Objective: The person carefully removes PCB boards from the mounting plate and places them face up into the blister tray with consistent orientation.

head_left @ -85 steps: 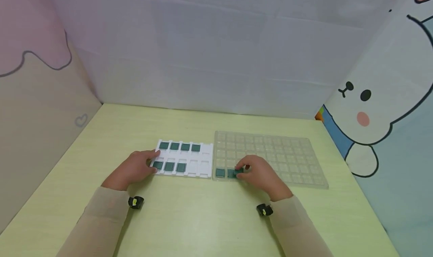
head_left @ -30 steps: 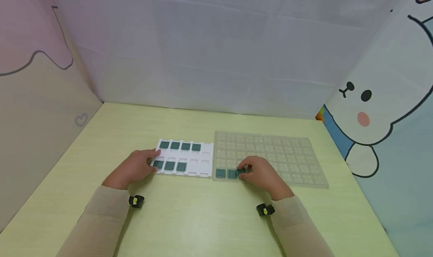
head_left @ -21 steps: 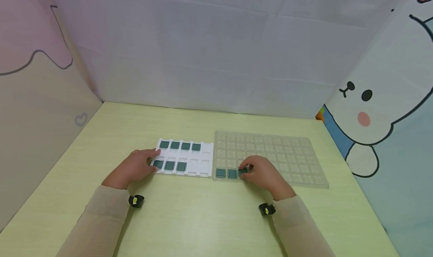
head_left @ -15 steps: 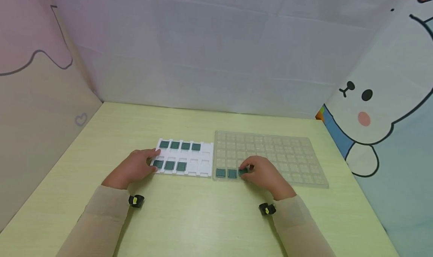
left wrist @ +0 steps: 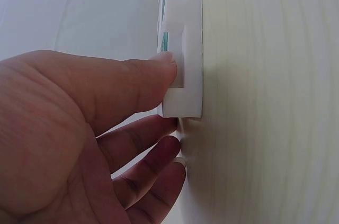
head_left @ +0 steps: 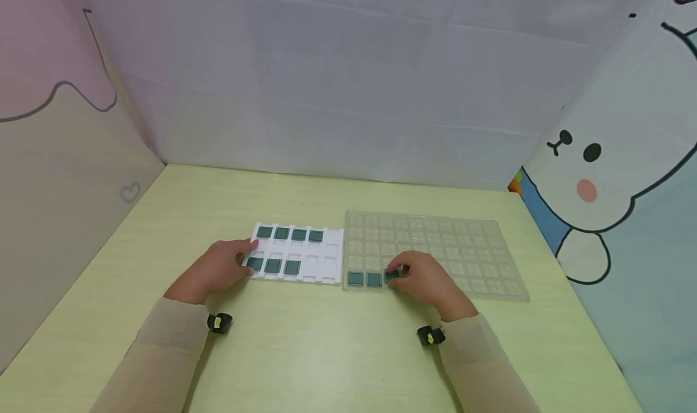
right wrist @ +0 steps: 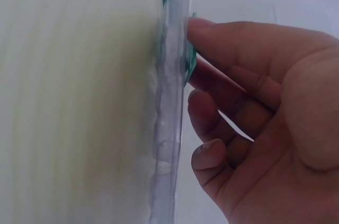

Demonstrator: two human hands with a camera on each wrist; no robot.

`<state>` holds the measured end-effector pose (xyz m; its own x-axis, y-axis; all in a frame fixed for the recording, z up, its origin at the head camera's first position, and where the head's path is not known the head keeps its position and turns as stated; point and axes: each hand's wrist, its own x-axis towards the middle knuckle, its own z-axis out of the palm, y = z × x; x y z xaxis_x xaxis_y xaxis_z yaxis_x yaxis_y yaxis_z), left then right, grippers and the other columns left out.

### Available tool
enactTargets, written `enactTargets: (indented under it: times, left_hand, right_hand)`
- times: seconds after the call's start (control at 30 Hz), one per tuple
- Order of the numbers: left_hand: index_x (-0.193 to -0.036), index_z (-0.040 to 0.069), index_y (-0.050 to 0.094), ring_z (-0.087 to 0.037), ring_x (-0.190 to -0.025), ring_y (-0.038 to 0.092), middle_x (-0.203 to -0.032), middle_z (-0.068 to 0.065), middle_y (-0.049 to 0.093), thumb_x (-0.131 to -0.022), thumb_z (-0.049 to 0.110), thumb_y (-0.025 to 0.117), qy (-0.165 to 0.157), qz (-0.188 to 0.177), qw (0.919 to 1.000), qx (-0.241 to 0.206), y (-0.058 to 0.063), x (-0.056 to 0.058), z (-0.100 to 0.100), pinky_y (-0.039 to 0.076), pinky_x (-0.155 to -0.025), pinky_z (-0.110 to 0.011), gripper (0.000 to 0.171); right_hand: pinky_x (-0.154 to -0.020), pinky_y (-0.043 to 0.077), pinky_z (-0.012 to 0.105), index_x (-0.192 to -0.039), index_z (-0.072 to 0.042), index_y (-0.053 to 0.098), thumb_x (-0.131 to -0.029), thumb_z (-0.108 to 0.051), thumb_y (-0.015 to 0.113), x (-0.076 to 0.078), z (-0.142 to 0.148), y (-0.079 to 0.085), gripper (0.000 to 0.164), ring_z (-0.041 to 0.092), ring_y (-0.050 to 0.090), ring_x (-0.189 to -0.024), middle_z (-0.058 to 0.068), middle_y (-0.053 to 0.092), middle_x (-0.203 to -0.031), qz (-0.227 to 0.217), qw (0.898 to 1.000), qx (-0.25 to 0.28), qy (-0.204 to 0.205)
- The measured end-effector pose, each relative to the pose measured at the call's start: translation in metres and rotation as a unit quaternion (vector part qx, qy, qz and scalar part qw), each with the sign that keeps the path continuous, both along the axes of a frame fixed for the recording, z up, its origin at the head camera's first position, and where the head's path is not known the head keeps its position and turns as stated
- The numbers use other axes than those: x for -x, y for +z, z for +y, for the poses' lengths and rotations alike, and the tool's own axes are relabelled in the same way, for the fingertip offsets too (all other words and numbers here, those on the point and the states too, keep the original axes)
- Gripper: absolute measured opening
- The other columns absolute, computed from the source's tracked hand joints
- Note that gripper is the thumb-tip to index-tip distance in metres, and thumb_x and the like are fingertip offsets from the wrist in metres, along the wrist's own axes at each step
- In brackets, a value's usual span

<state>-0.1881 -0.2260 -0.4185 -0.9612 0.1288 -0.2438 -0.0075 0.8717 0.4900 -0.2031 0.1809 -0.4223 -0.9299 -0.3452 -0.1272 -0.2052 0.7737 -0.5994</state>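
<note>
My left hand point(head_left: 215, 271) grips the left end of a white tray point(head_left: 329, 240), thumb at its front corner in the left wrist view. Square green chips sit in the tray's back and front rows, with bare pockets at its right end. My right hand point(head_left: 427, 283) pinches another green chip point(right wrist: 190, 60) between thumb and finger at the front row of a clear compartment tray point(head_left: 468, 256). That chip is tilted against the tray's face in the right wrist view, partly covered by my fingers. Left of it, two chips point(head_left: 374, 279) lie flat in the front-left compartments.
The two trays stand side by side, almost touching, on a pale wooden table point(head_left: 305, 340). A white cloth backdrop point(head_left: 348, 86) rises behind the table's back edge, and a printed cartoon panel point(head_left: 626, 177) stands on the right.
Since the earliest frame my right hand has moved slightly right with its chip, from over the second front compartment to the third. My left hand and both trays stay put.
</note>
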Motion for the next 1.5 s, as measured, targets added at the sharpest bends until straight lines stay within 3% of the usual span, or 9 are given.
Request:
enactTargets:
  times: [0.8, 1.3, 1.5]
  left_hand:
    - [-0.141, 0.012, 0.043, -0.044, -0.129, 0.031, -0.144, -0.023, 0.035, -0.084, 0.014, 0.069, 0.006, 0.002, 1.0, -0.003, 0.0014, -0.0014, 0.0, 0.03, -0.101, -0.057, 0.063]
    - [-0.141, 0.011, 0.043, -0.044, -0.131, 0.029, -0.145, -0.021, 0.034, -0.084, 0.013, 0.069, 0.004, 0.003, 1.0, 0.0, 0.0039, -0.0018, 0.0007, 0.028, -0.102, -0.057, 0.062]
    - [-0.141, 0.012, 0.043, -0.043, -0.132, 0.028, -0.145, -0.021, 0.034, -0.084, 0.013, 0.069, 0.004, 0.004, 1.0, -0.001, 0.0033, -0.0025, 0.0, 0.028, -0.103, -0.056, 0.062]
  right_hand:
    - [-0.065, 0.046, 0.031, -0.097, -0.023, 0.07, -0.078, -0.017, 0.076, -0.0042, 0.0028, 0.0033, 0.02, 0.013, 0.051, -0.081, -0.008, 0.06, -0.099, -0.014, 1.0, 0.001, 0.0]
    - [-0.064, 0.045, 0.032, -0.097, -0.023, 0.07, -0.08, -0.019, 0.075, -0.0014, -0.0008, 0.0055, 0.018, 0.014, 0.051, -0.077, -0.006, 0.06, -0.093, 0.002, 1.0, 0.002, -0.002]
    - [-0.062, 0.045, 0.031, -0.102, -0.022, 0.07, -0.081, -0.021, 0.074, 0.0013, -0.0059, 0.0052, 0.021, 0.015, 0.052, -0.078, -0.006, 0.06, -0.098, 0.015, 0.999, 0.03, -0.006]
